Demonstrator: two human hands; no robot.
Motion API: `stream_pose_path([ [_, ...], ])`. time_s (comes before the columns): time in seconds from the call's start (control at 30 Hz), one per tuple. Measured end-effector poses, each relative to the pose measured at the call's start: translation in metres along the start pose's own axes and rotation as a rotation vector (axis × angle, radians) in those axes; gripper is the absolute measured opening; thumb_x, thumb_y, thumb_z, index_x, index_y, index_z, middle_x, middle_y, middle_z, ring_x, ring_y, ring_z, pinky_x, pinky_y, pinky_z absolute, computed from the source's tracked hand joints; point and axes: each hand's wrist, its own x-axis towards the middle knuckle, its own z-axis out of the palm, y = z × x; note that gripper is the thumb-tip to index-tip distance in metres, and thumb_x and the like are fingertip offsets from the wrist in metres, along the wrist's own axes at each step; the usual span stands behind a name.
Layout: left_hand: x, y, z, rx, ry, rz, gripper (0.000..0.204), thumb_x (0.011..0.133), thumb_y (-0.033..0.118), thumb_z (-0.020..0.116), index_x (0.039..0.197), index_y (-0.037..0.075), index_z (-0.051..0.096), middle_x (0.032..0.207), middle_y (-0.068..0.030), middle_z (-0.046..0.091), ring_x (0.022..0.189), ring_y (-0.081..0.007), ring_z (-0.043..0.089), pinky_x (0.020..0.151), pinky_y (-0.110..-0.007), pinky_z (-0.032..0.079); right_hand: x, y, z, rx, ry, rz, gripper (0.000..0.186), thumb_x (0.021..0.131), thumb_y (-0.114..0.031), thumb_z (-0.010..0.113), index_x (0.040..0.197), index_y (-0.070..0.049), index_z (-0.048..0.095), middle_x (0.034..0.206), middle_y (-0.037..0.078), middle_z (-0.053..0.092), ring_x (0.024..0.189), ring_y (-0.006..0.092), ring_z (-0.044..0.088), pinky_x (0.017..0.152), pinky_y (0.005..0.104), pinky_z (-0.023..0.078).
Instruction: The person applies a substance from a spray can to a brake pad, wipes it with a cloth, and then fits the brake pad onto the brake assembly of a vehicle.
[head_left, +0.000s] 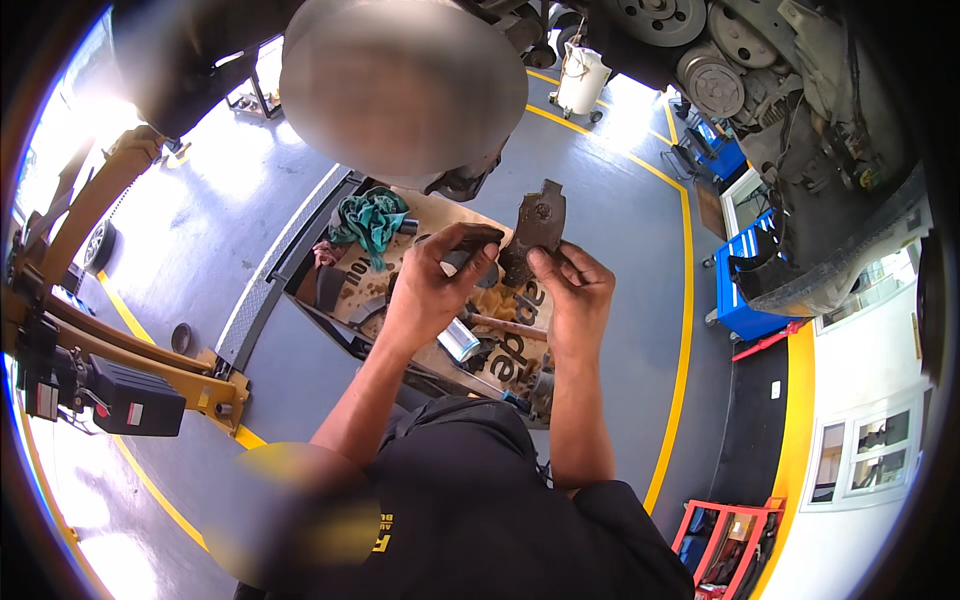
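My right hand [577,285] is closed on a worn brown brake pad [536,222], pinching its lower edge between thumb and fingers. The pad stands upright with its flat face toward me. Beside it, my left hand [440,280] grips a second brake pad [480,236], dark and seen nearly edge-on, partly hidden by the fingers. Below both hands lies a cardboard sheet [425,352] with loose items on it. Among them are a spray can [459,341], a wooden-handled tool [508,326], a screwdriver [512,399] and a green rag [368,222].
A blurred round shape [405,90] hangs just ahead, under a raised vehicle. Engine pulleys [712,82] show at upper right. A yellow lift arm [190,385] is at left. A blue tool cabinet [745,275] and a red rack [728,545] stand at right.
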Motion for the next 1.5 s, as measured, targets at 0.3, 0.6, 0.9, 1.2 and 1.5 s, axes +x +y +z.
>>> stream_pose_path([
  [0.3,-0.006,0.011,-0.022,0.009,0.057,0.005,0.029,0.101,0.022,0.074,0.116,-0.003,0.074,0.105,-0.0148,0.079,0.099,-0.0198,0.074,0.091,-0.035,0.055,-0.004,-0.020,0.028,0.181,-0.066,-0.219,0.017,0.089,0.011,0.079,0.104,0.011,0.072,0.110,0.008,0.067,0.101,0.0179,0.071,0.088,0.0301,0.061],
  [0.6,-0.008,0.008,-0.035,0.053,0.153,0.044,0.024,0.100,0.017,0.074,0.116,-0.001,0.074,0.103,-0.0108,0.078,0.097,-0.0161,0.072,0.091,-0.033,0.054,0.001,-0.047,0.059,-0.064,0.100,-0.531,0.022,0.091,0.008,0.079,0.111,0.011,0.071,0.109,0.012,0.070,0.098,0.0179,0.074,0.082,0.0282,0.067],
  [0.9,-0.006,0.014,-0.039,0.038,0.301,0.056,0.021,0.099,0.012,0.074,0.113,-0.003,0.073,0.101,-0.0112,0.078,0.093,-0.0146,0.071,0.089,-0.032,0.054,0.015,-0.055,0.086,-0.252,0.152,-0.629,0.026,0.088,0.002,0.085,0.110,0.009,0.073,0.102,0.011,0.076,0.087,0.0125,0.072,0.072,0.0231,0.061],
  [1.2,0.005,0.034,-0.044,0.215,0.516,0.255,0.022,0.094,0.010,0.078,0.114,0.002,0.074,0.103,-0.0093,0.075,0.091,-0.0210,0.073,0.085,-0.034,0.055,0.024,-0.060,0.104,-0.328,0.226,-0.707,0.025,0.087,-0.002,0.088,0.109,0.003,0.077,0.091,0.006,0.075,0.083,0.0099,0.069,0.066,0.0224,0.059],
  [1.5,0.027,0.073,-0.045,0.319,0.605,0.504,0.039,0.087,0.019,0.086,0.121,0.006,0.072,0.109,-0.0096,0.074,0.097,-0.0264,0.073,0.085,-0.038,0.055,0.024,-0.061,0.100,-0.464,0.192,-0.813,0.030,0.083,0.003,0.087,0.110,0.007,0.076,0.086,0.009,0.071,0.077,0.0116,0.070,0.066,0.0261,0.063],
])
